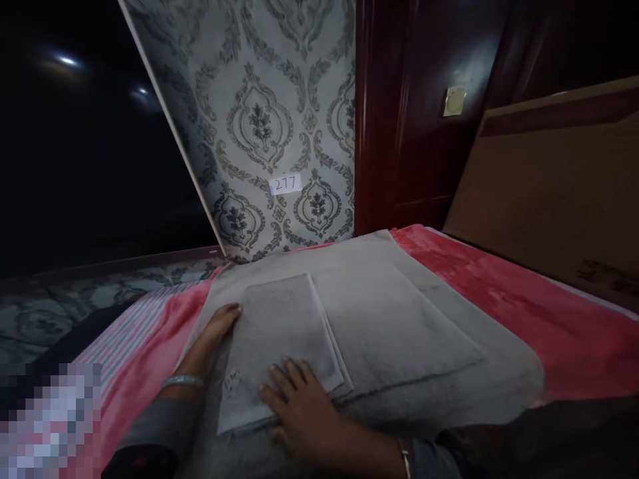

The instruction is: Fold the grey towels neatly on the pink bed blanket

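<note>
The left hand [224,320] lies unclenched by the folded cloth [282,326], right hand [303,411] splayed atop.

The folded cloth [282,326] is grey, the blanket [489,293] pinkish red, the sheet [142,317] striped, the wallpaper [262,126] damask-patterned.

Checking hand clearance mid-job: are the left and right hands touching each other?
Apart. The head view shows the left hand by the left edge of the folded grey cloth, the right hand over its near part, cloth showing between them.

277 | handwritten, white label [285,183] | on patterned wallpaper [259,126] | grey cloth [284,326] corner mark [232,382]: illegible
</note>
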Demonstrator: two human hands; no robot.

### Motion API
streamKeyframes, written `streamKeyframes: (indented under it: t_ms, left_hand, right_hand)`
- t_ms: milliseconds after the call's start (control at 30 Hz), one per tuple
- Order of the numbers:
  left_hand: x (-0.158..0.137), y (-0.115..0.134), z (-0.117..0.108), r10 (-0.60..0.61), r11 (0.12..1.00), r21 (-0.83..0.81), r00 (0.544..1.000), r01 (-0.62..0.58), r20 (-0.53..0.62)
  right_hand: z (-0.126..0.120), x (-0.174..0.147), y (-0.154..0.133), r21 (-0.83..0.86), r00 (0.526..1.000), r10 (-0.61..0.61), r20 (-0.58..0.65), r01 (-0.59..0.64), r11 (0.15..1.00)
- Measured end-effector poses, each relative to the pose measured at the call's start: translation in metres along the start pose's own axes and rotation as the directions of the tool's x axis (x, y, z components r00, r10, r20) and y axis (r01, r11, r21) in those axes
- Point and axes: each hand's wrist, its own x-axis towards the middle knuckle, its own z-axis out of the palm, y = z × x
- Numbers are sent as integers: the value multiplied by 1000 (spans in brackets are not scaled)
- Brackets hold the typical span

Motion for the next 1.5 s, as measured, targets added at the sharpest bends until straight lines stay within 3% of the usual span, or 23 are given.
streamKeyframes:
  t_ms: [67, 133, 200, 333, 433, 500, 600, 700, 767, 833, 933, 1000, 1100, 1233, 1367, 1500]
  left_hand:
    - [3, 4, 8, 41, 990, 134, 999, -38, -21]
    - [11, 24, 22, 127, 955, 271, 992, -120, -9]
    - [16, 51, 44, 231, 901, 363, 971, -237, 59]
    - [13, 92, 105, 365, 779, 444, 896, -442, 253]
    - [4, 98, 145, 411, 708, 467, 847, -529, 336]
    - [0, 94, 158, 434, 673, 483, 828, -560, 355]
    - [-1, 86, 162, 462, 633, 504, 809, -587, 363]
    - [0, 84, 159, 493, 604, 520, 796, -604, 351]
    - [-1, 84, 158, 523, 593, 522, 786, -613, 330]
    - [-3, 86, 158, 545, 589, 519, 779, -620, 311]
    - [-6, 90, 157, 549, 584, 522, 776, -621, 309]
    - [-8, 95, 154, 534, 583, 525, 779, -620, 328]
    - [-18, 101, 150, 476, 596, 539, 803, -595, 359]
    - [-48, 96, 150, 427, 581, 529, 785, -619, 449]
    - [-77, 84, 156, 501, 515, 558, 756, -651, 421]
    - [-83, 78, 161, 546, 489, 574, 744, -657, 386]
  right_hand:
    - [-1, -4, 3, 46, 1000, -6, 20, 5, 999]
    - [-11, -7, 10, 78, 999, -34, 40, 31, 997]
    - [-23, -10, 20, 88, 999, -22, 43, 18, 996]
    - [-26, -28, 43, 49, 992, 120, 45, -122, 991]
    - [-17, -52, 50, 38, 984, 160, 72, -163, 986]
    - [-15, -68, 50, 53, 984, 167, 65, -170, 984]
    - [-25, -86, 58, 149, 991, 136, 17, -137, 979]
    - [-46, -101, 97, 250, 957, 215, -195, -164, 954]
    - [-62, -113, 137, 227, 857, 363, -364, -296, 928]
    - [-79, -125, 176, 161, 734, 512, -446, -497, 853]
    - [-100, -137, 216, 68, 579, 722, -380, -761, 646]
    - [-109, -139, 227, 4, 516, 817, -257, -845, 535]
    - [-115, -133, 232, -59, 489, 858, -154, -872, 486]
    - [-116, -124, 239, -53, 516, 843, -149, -856, 515]
    - [-116, -121, 249, -30, 515, 845, -142, -856, 517]
    - [-118, -122, 258, 15, 463, 877, -127, -883, 469]
